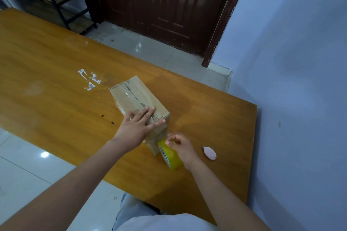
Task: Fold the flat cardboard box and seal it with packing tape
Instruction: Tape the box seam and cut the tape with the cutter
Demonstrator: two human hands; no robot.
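Observation:
A folded brown cardboard box (135,95) stands on the wooden table (56,80), its top flaps closed with a strip of clear tape along the seam. My left hand (139,124) lies flat, fingers spread, on the near end of the box top. My right hand (182,146) grips a yellow roll of packing tape (170,155) held against the box's near end face, low by the table. Tape runs from the top down that end face.
A small pink box cutter (210,153) lies on the table right of my right hand. White tape scraps (90,79) stick to the table left of the box. A blue wall (300,80) borders the table's right edge; a dark door (169,5) is behind.

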